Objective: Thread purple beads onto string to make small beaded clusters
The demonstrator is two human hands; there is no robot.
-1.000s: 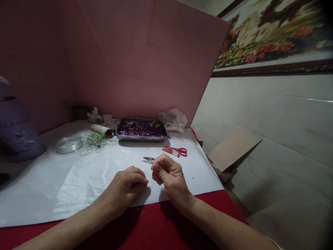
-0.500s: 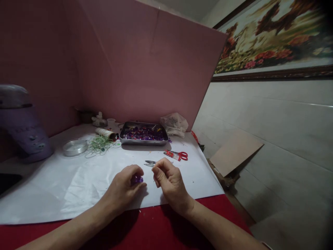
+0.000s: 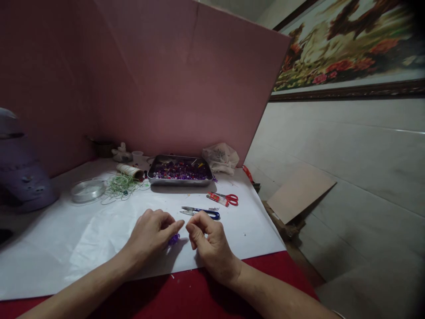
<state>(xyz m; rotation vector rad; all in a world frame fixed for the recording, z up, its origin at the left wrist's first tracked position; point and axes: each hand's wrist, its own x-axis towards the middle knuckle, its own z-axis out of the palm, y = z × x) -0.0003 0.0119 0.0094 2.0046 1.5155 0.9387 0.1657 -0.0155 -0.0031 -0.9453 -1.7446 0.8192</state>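
Purple beads (image 3: 173,239), glossy and clustered, in curled grip of left hand (image 3: 151,232), right hand (image 3: 214,246) in closed pinch, contents unclear

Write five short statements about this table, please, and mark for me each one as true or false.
1. The left hand holds purple beads. True.
2. The tray is nearer to the person than the snips. False: the tray is farther away.
3. The scissors have red handles. True.
4. The green thread lies inside the tray. False: it lies in a tangle on the white sheet, to the left of the tray.
5. The plastic bag is beside the tray, on its right. True.
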